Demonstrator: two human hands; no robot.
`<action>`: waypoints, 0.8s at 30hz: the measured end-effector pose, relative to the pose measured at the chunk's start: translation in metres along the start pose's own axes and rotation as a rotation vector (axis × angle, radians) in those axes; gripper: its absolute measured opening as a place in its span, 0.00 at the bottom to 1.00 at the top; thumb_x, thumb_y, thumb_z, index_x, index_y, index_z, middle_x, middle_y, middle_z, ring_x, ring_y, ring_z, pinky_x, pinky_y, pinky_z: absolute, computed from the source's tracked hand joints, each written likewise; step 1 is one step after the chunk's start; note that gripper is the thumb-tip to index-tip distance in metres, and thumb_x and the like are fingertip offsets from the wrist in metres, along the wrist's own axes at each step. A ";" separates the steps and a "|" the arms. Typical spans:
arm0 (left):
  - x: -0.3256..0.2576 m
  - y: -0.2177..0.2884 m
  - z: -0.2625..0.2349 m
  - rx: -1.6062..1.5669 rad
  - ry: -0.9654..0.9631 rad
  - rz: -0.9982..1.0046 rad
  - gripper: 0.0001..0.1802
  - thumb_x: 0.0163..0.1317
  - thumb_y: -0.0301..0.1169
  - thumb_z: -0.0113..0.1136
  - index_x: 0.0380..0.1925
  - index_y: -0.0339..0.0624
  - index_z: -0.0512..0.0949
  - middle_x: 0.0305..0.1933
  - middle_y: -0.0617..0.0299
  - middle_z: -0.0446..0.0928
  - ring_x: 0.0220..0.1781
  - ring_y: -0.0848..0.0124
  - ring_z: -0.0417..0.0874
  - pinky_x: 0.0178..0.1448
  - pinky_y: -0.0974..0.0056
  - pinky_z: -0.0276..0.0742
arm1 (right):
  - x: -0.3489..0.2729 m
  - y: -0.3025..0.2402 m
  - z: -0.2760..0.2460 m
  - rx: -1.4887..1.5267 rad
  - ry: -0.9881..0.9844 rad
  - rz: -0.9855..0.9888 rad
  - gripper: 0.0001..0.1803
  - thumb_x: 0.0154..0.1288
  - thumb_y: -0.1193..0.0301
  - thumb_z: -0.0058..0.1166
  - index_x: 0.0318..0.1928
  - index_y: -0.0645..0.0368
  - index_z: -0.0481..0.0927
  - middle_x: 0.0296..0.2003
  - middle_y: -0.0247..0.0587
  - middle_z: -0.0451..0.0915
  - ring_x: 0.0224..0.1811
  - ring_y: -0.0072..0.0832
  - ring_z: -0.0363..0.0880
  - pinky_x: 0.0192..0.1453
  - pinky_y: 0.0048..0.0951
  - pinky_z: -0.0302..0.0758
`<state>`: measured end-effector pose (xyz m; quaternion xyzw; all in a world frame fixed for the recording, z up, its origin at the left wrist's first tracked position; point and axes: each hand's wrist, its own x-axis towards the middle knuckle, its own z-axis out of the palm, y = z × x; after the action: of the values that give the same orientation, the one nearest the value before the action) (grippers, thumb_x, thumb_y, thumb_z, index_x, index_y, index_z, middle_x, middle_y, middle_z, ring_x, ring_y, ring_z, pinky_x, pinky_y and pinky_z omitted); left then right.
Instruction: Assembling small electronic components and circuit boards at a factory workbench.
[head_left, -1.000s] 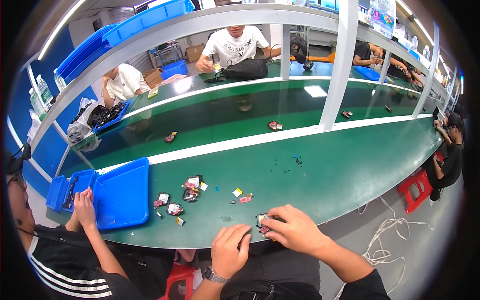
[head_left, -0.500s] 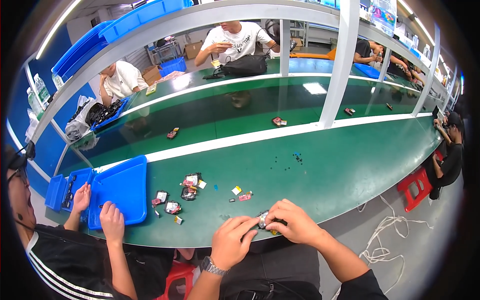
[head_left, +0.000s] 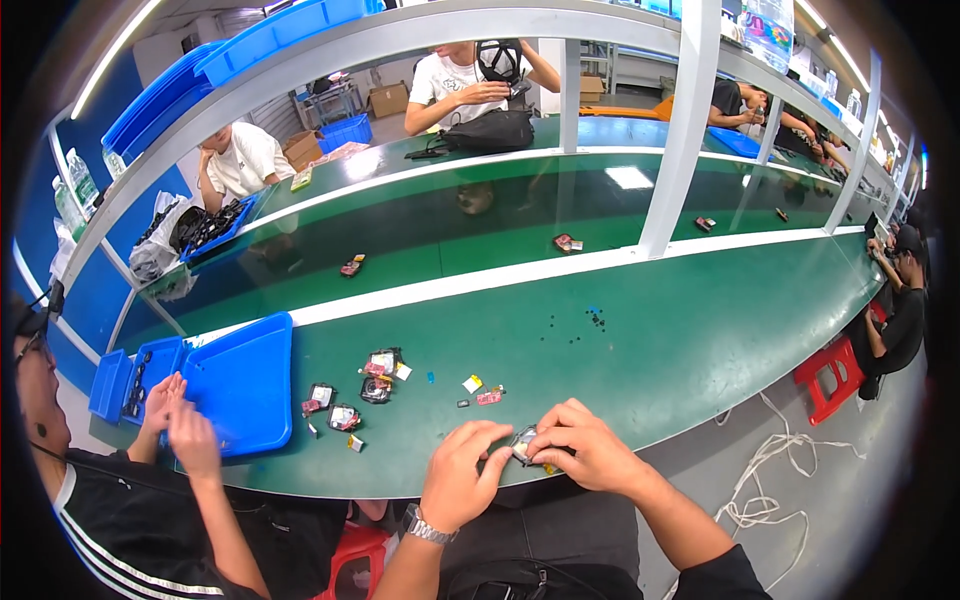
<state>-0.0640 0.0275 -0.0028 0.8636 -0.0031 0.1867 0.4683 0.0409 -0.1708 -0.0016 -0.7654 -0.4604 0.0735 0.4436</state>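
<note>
Two hands, left hand (head_left: 462, 478) and right hand (head_left: 588, 455), pinch one small part (head_left: 524, 444).

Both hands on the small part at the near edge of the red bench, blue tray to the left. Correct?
Not quite: the bench is green, not red, as the head view shows. Both the left hand and right hand do hold the small part at its near edge, blue tray to the left.

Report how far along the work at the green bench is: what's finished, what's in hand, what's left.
Finished: nothing can be told as finished; no completed pile shows. In hand: the left hand and right hand together grip one small grey part at the near edge of the green bench. Left: several small packets and loose bits lie untouched just beyond the hands.
</note>
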 end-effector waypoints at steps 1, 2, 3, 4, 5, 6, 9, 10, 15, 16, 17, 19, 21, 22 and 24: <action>0.003 0.002 0.000 0.105 -0.016 0.015 0.14 0.61 0.26 0.69 0.48 0.42 0.87 0.45 0.59 0.84 0.34 0.65 0.83 0.39 0.62 0.80 | -0.001 0.001 0.000 0.000 0.002 0.000 0.06 0.64 0.71 0.68 0.42 0.50 0.89 0.40 0.34 0.80 0.46 0.34 0.75 0.50 0.35 0.76; 0.005 0.004 0.001 0.210 -0.032 0.031 0.15 0.62 0.27 0.68 0.50 0.42 0.86 0.44 0.59 0.84 0.33 0.65 0.83 0.39 0.62 0.79 | -0.001 0.003 0.001 0.009 -0.005 -0.021 0.06 0.63 0.70 0.69 0.41 0.49 0.89 0.41 0.33 0.79 0.47 0.34 0.74 0.51 0.35 0.75; 0.007 0.006 0.001 0.248 -0.096 0.024 0.15 0.63 0.29 0.67 0.50 0.41 0.85 0.44 0.59 0.83 0.33 0.66 0.83 0.40 0.62 0.79 | -0.002 0.004 0.000 0.020 -0.012 -0.042 0.07 0.62 0.70 0.69 0.41 0.49 0.89 0.42 0.32 0.79 0.48 0.33 0.73 0.52 0.34 0.75; 0.009 0.006 0.002 0.250 -0.096 0.026 0.15 0.63 0.29 0.67 0.50 0.41 0.85 0.44 0.59 0.83 0.33 0.66 0.83 0.40 0.62 0.79 | -0.002 0.004 0.000 0.019 -0.010 -0.044 0.07 0.62 0.70 0.69 0.41 0.49 0.89 0.42 0.32 0.79 0.48 0.33 0.73 0.52 0.34 0.75; 0.011 0.004 0.004 0.317 -0.107 0.056 0.14 0.62 0.29 0.67 0.48 0.40 0.85 0.43 0.59 0.83 0.33 0.66 0.83 0.39 0.62 0.79 | -0.003 0.005 -0.001 0.039 -0.032 -0.044 0.07 0.61 0.70 0.70 0.41 0.48 0.89 0.43 0.31 0.78 0.48 0.33 0.73 0.52 0.35 0.75; 0.013 0.004 0.005 0.384 -0.119 0.088 0.13 0.61 0.29 0.68 0.46 0.39 0.85 0.43 0.58 0.82 0.34 0.66 0.84 0.38 0.62 0.79 | -0.003 0.006 -0.001 0.059 -0.053 -0.044 0.08 0.60 0.69 0.71 0.41 0.48 0.89 0.45 0.31 0.77 0.49 0.33 0.73 0.53 0.35 0.75; 0.017 0.018 0.002 0.230 -0.249 -0.226 0.14 0.64 0.26 0.66 0.49 0.36 0.82 0.46 0.56 0.83 0.40 0.69 0.87 0.39 0.64 0.82 | -0.006 -0.004 -0.001 -0.049 -0.026 -0.063 0.08 0.60 0.70 0.71 0.41 0.49 0.88 0.48 0.32 0.77 0.50 0.35 0.73 0.54 0.36 0.75; 0.015 0.018 0.001 0.235 -0.254 -0.224 0.14 0.64 0.26 0.66 0.49 0.36 0.82 0.46 0.56 0.83 0.40 0.69 0.87 0.39 0.64 0.82 | -0.007 -0.007 0.001 -0.045 -0.020 -0.061 0.08 0.60 0.70 0.71 0.41 0.49 0.88 0.48 0.32 0.77 0.50 0.35 0.73 0.54 0.36 0.75; -0.011 0.014 0.001 -0.660 -0.219 -0.443 0.15 0.71 0.18 0.56 0.57 0.29 0.75 0.56 0.47 0.81 0.55 0.67 0.87 0.56 0.63 0.87 | -0.011 -0.031 0.007 -0.234 0.144 -0.199 0.10 0.60 0.72 0.68 0.41 0.55 0.83 0.52 0.38 0.78 0.56 0.42 0.76 0.57 0.42 0.77; -0.015 0.012 0.001 -0.652 -0.227 -0.445 0.15 0.71 0.18 0.56 0.57 0.29 0.75 0.56 0.47 0.81 0.55 0.67 0.87 0.56 0.63 0.87 | -0.011 -0.033 0.008 -0.229 0.153 -0.195 0.10 0.60 0.72 0.68 0.41 0.55 0.83 0.52 0.38 0.78 0.56 0.42 0.76 0.57 0.42 0.77; -0.020 0.008 0.000 -0.744 -0.209 -0.442 0.16 0.72 0.17 0.55 0.59 0.29 0.74 0.57 0.47 0.80 0.56 0.65 0.86 0.57 0.61 0.88 | -0.013 -0.035 0.011 -0.240 0.170 -0.210 0.09 0.60 0.72 0.68 0.40 0.56 0.82 0.52 0.39 0.78 0.56 0.42 0.77 0.57 0.42 0.77; -0.031 0.004 0.000 -0.830 -0.191 -0.447 0.17 0.73 0.16 0.53 0.60 0.28 0.73 0.58 0.47 0.79 0.57 0.63 0.85 0.58 0.60 0.88 | -0.013 -0.040 0.014 -0.250 0.182 -0.243 0.08 0.61 0.72 0.66 0.38 0.58 0.81 0.51 0.40 0.79 0.55 0.42 0.78 0.55 0.42 0.78; -0.040 0.001 0.000 -0.950 -0.180 -0.423 0.19 0.73 0.17 0.54 0.63 0.27 0.70 0.61 0.46 0.77 0.60 0.63 0.83 0.60 0.57 0.89 | -0.013 -0.042 0.018 -0.230 0.191 -0.242 0.07 0.61 0.72 0.65 0.37 0.59 0.81 0.51 0.41 0.79 0.55 0.42 0.78 0.55 0.41 0.78; -0.044 0.001 0.001 -0.948 -0.184 -0.425 0.19 0.73 0.17 0.54 0.63 0.27 0.70 0.61 0.46 0.77 0.60 0.63 0.83 0.60 0.57 0.89 | -0.014 -0.043 0.019 -0.216 0.195 -0.244 0.07 0.62 0.72 0.64 0.37 0.59 0.80 0.51 0.41 0.79 0.55 0.42 0.78 0.55 0.41 0.78; -0.050 -0.001 0.002 -1.001 -0.157 -0.426 0.20 0.74 0.18 0.53 0.64 0.28 0.69 0.61 0.45 0.77 0.62 0.61 0.83 0.60 0.55 0.89 | -0.015 -0.043 0.019 -0.203 0.186 -0.253 0.06 0.62 0.72 0.64 0.36 0.60 0.80 0.51 0.41 0.79 0.54 0.42 0.78 0.54 0.40 0.78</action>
<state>-0.1097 0.0180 -0.0209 0.5282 0.0483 -0.0014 0.8477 -0.0053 -0.1625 0.0146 -0.7458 -0.5150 -0.1008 0.4103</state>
